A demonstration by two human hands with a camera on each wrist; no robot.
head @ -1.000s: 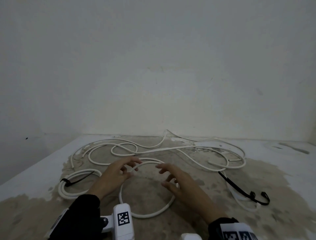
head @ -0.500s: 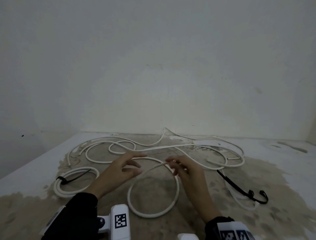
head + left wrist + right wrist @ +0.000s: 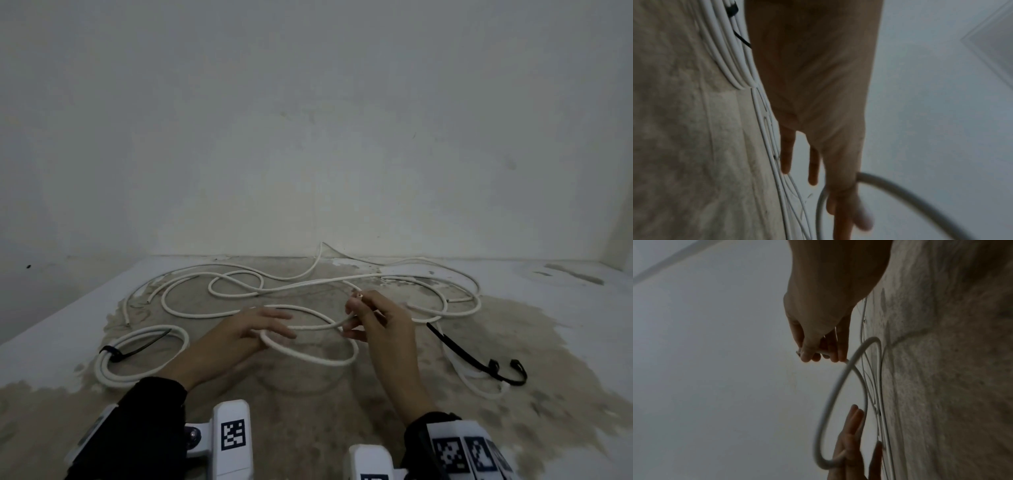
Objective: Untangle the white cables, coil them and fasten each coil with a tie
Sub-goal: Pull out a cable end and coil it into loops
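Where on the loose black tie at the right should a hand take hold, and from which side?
Probably pinch the loose black tie at its curled end, from above and the right. That end curls into a hook on bare surface, while the straight middle lies across the white cable, where fingers might snag strands. The right hand is nearer but pinches a cable end.

The stained, patchy surface [image 3: 565, 308], perhaps a floor, bears sprawled white cables [image 3: 205, 314], a tied coil [image 3: 101, 368] at left and a black tie [image 3: 493, 366] at right.
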